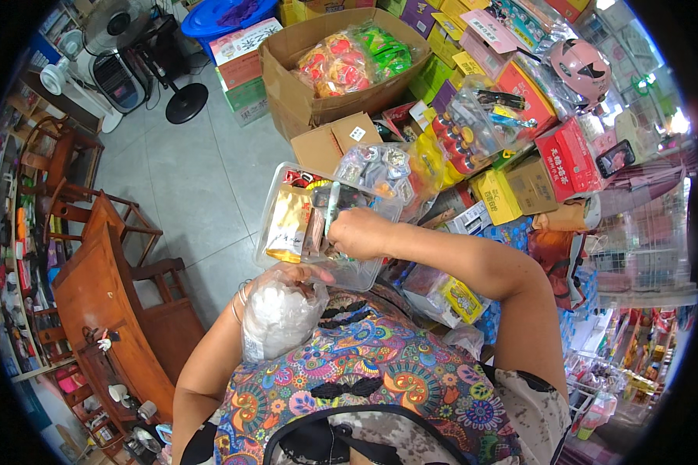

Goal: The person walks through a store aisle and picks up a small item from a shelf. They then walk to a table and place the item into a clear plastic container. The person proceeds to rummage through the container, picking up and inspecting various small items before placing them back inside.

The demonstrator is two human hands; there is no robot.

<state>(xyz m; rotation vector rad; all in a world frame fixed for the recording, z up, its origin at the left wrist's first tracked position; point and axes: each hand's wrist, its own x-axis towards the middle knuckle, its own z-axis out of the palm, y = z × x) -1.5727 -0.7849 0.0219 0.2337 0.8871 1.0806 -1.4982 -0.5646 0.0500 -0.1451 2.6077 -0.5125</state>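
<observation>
My right hand point(358, 233) reaches into a clear plastic bin point(349, 278), its fingers closed around a slim pale-green stick, perhaps a pen point(332, 203). Beside the fingers in the bin stands a gold and white foil packet point(289, 224); red and dark packets point(299, 176) lie behind it. At the bin's near edge is my left hand point(305, 272), partly hidden by a clear plastic bag point(280, 317) of whitish contents that it holds. A bag of small patterned packets point(384, 168) touches the bin's far right side.
An open cardboard carton point(302, 110) with bagged snacks stands beyond the bin. Stacked boxes, a red carton point(570, 157), a phone point(615, 158) and a pink helmet point(579, 70) crowd the right. Leftward are a wooden table point(93, 279), chairs and a fan base point(186, 103).
</observation>
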